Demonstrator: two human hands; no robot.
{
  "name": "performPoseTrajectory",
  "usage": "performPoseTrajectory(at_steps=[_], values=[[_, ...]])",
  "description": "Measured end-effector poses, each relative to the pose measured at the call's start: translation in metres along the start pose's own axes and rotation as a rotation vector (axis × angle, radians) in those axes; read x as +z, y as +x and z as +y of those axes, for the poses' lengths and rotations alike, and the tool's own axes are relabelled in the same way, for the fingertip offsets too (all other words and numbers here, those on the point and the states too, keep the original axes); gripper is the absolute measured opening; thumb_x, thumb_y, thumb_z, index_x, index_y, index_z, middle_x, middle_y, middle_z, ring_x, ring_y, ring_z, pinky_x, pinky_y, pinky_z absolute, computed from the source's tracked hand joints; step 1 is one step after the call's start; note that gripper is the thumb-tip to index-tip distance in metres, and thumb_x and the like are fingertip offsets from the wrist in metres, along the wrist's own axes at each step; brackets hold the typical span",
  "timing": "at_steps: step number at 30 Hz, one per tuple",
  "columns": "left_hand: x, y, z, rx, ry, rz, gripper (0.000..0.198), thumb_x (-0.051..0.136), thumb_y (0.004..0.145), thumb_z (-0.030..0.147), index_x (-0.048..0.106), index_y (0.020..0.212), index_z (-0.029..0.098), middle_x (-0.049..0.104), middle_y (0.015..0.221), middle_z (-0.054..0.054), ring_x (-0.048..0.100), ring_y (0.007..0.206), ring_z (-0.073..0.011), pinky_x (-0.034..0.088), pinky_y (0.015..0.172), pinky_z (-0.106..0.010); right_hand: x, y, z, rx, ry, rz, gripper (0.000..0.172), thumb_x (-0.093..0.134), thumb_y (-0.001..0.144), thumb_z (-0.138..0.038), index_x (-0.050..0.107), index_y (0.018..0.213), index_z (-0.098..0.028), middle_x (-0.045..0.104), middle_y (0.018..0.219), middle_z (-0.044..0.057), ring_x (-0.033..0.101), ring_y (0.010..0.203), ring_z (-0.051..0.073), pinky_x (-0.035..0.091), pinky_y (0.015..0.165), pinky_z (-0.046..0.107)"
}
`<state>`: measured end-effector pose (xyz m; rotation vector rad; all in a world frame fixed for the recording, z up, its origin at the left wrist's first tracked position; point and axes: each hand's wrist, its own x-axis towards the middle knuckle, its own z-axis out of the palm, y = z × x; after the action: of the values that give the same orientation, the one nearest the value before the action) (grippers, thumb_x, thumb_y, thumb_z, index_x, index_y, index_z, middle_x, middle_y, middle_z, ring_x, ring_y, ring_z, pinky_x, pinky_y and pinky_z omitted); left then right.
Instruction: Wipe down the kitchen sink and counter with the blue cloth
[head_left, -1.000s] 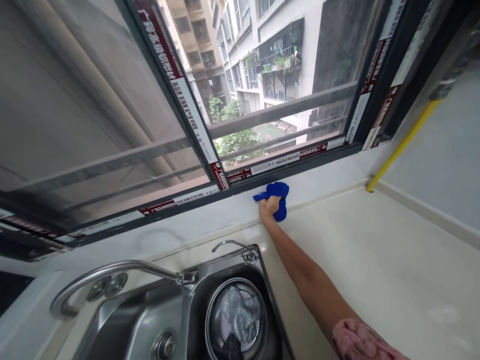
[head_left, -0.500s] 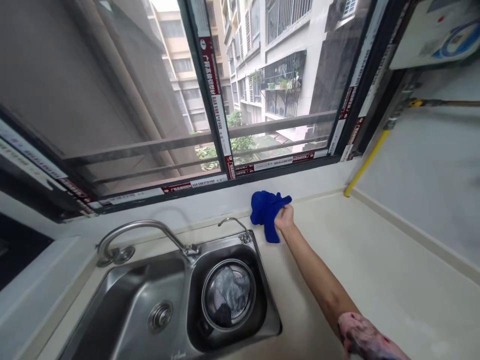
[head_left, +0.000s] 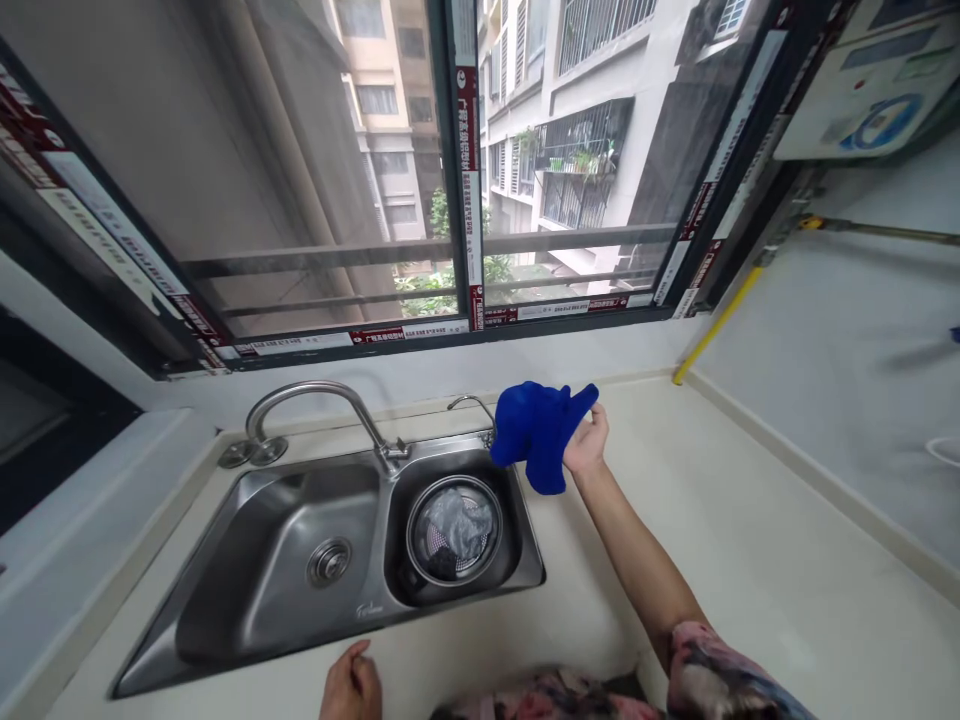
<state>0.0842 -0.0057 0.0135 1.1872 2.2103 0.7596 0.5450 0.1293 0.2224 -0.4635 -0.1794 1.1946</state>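
My right hand (head_left: 588, 440) grips a crumpled blue cloth (head_left: 534, 432), which hangs over the counter just right of the small faucet (head_left: 472, 403) and hides its base. Near the front edge of the counter, below the sink (head_left: 281, 575), my left hand (head_left: 352, 684) is half in view with its fingers curled; whether anything is in them is hidden. In the right basin sits a round metal strainer (head_left: 412, 525) with a crumpled clear plastic bag (head_left: 466, 522) and something dark in it.
A large curved faucet (head_left: 319, 388) stands behind the double sink. The window (head_left: 469, 200) spans the back wall. On the right, a yellow pipe (head_left: 716, 327) runs down to the counter (head_left: 787, 500) beneath a wall-mounted box (head_left: 870, 95).
My right hand has lifted the blue cloth up and closer to me. My left hand has come into view at the bottom. The view has tilted and shifted left.
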Motion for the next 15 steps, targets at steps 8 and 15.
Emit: performPoseTrajectory(at_steps=[8,15], values=[[-0.003,-0.006,0.001,-0.025,-0.111,-0.057,0.034,0.053,0.091,0.043,0.079,0.105,0.027,0.08,0.107,-0.005,0.074,0.103,-0.0308,0.057,0.094,-0.04,-0.02,-0.045,0.012,0.086,-0.075,0.084,0.02,0.07,0.079,-0.048,0.071,0.082,-0.027,0.079,0.08,0.003,0.08,0.096,0.032,0.067,0.092,0.053],[0.018,-0.03,0.061,-0.153,-1.036,-0.536,0.072,0.082,0.072,0.071,0.073,0.128,0.027,0.075,0.136,-0.013,0.067,0.132,-0.036,0.053,0.116,-0.049,-0.021,-0.103,0.086,0.489,0.0,0.081,0.025,0.063,0.087,-0.042,0.075,0.079,-0.021,0.08,0.077,0.007,0.081,0.095,0.03,0.065,0.093,0.044]])
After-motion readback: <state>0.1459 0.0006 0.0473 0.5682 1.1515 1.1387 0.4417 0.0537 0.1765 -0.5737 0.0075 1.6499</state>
